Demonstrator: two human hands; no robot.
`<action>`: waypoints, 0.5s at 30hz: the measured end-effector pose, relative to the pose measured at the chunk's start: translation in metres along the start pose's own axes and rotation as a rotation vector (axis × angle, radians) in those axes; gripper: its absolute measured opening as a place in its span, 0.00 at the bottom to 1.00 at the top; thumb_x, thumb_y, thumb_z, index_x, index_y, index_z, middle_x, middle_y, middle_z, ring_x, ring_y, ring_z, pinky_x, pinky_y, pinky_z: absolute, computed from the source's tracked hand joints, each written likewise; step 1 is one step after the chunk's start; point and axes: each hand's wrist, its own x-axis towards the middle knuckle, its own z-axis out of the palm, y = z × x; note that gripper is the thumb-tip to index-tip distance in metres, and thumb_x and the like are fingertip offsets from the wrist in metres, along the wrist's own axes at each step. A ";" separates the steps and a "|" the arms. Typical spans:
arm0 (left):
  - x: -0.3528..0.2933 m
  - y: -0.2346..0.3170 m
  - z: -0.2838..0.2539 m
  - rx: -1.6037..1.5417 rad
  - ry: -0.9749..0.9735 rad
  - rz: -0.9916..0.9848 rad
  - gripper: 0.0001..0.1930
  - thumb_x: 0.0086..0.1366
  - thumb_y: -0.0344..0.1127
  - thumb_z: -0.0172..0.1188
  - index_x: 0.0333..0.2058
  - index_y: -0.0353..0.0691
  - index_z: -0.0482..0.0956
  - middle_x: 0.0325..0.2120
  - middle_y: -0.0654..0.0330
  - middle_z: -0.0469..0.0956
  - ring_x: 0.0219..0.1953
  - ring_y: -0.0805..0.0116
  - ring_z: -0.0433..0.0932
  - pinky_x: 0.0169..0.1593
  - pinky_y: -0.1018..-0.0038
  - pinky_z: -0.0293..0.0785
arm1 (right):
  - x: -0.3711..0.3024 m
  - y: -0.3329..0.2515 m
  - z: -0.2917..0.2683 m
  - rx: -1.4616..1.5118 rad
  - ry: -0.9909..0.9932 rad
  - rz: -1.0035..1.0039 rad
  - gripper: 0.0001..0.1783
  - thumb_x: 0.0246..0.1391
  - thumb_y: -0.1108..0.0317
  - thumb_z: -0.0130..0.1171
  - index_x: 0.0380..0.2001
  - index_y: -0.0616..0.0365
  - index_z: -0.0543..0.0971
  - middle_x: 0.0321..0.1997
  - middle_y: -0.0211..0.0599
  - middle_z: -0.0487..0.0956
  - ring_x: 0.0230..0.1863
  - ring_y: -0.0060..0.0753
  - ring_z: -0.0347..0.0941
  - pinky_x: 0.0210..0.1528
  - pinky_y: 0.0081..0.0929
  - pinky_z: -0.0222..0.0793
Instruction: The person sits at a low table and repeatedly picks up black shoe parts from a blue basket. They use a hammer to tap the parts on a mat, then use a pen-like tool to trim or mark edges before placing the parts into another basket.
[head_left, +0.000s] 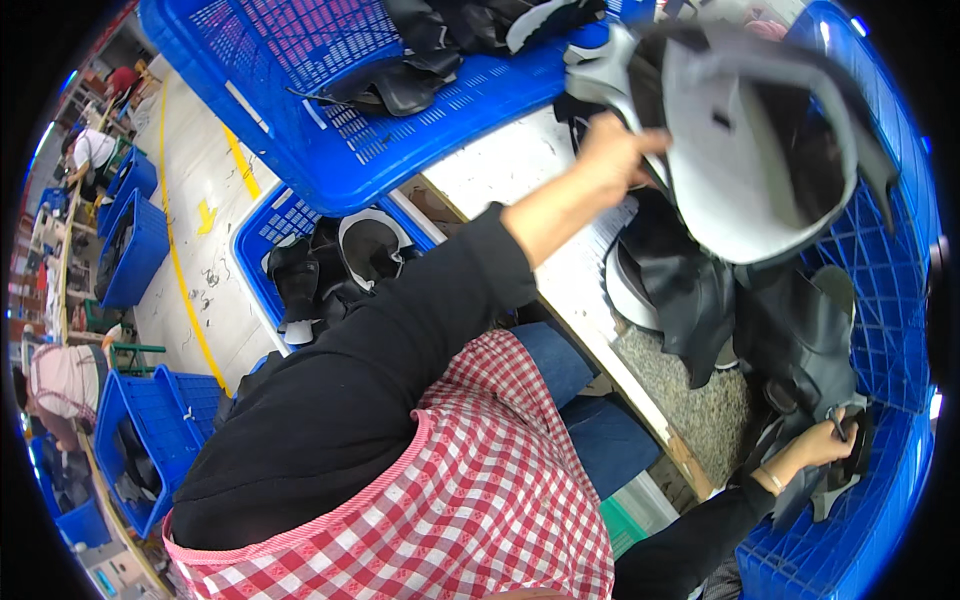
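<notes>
My left hand (pixel 612 158) is raised over the white worktop with its fingers closed on the edge of a shoe upper (pixel 735 170). This piece is black outside with pale grey lining, and motion blurs it. Below it, more black shoe uppers (pixel 680 280) with white edges lie heaped toward the blue crate on the right. My right hand (pixel 822 442) is curled among the dark pieces at that crate. A small dark looped handle, like that of scissors (pixel 838 424), shows at its fingers; the blades are hidden.
A large blue basket (pixel 330 180) holding black pieces stands at the far side. Below it, another blue crate (pixel 245 235) contains more uppers. A blue mesh crate (pixel 890 300) borders the worktop (pixel 510 165) on the right. Several crates and other people at benches line the left.
</notes>
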 end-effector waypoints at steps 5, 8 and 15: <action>0.004 -0.037 -0.022 0.508 -0.132 -0.376 0.14 0.62 0.21 0.59 0.46 0.20 0.80 0.29 0.43 0.84 0.25 0.51 0.86 0.27 0.62 0.87 | -0.087 -0.120 -0.010 0.461 -0.095 -0.737 0.08 0.63 0.72 0.62 0.42 0.63 0.78 0.61 0.54 0.78 0.61 0.43 0.77 0.65 0.40 0.71; -0.010 -0.029 -0.030 0.530 -0.192 -0.263 0.10 0.61 0.21 0.57 0.39 0.22 0.82 0.26 0.45 0.84 0.25 0.55 0.86 0.27 0.65 0.86 | -0.160 -0.198 -0.014 0.486 -0.615 -1.178 0.05 0.57 0.71 0.63 0.37 0.53 0.79 0.64 0.41 0.79 0.63 0.43 0.76 0.68 0.50 0.66; 0.008 0.060 -0.116 1.482 -0.399 0.066 0.08 0.58 0.31 0.65 0.36 0.38 0.88 0.27 0.54 0.86 0.31 0.66 0.87 0.38 0.68 0.82 | -0.199 -0.256 0.075 0.053 -0.888 -0.999 0.14 0.55 0.64 0.69 0.43 0.48 0.79 0.62 0.24 0.80 0.72 0.43 0.66 0.72 0.65 0.49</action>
